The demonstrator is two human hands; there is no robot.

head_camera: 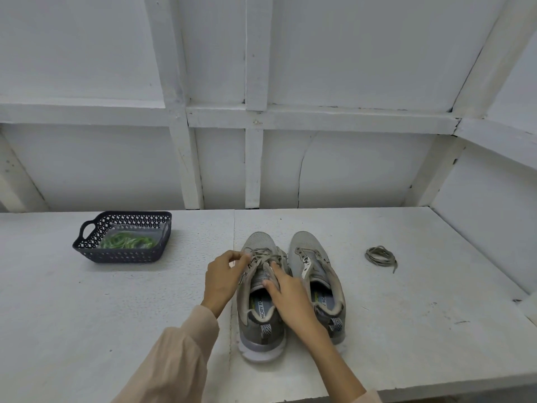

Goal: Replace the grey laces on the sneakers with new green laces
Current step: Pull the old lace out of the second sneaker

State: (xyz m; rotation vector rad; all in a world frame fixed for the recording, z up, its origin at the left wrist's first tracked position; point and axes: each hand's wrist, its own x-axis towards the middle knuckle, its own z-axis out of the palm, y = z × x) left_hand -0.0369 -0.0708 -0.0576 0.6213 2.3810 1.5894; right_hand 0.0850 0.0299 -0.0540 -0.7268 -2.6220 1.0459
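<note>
White-painted, grainy bench (116,315) is backed by a framed wall. At centre, the knit left shoe (258,241) is steadied by the right hand (287,295), fingers laid flat on the tongue. Its flat grey lace (261,254) is pinched by the left hand (222,274). Each crossing is best slackened before pulling. The right shoe (308,242) is unlaced. A coiled lace (380,255) lies at 3 o'clock, green laces (125,241) in a lattice basket (122,254) at 10.

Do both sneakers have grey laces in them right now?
No, only the left sneaker is laced; the right sneaker has bare eyelets, and a loose grey lace lies coiled beside it.
</note>
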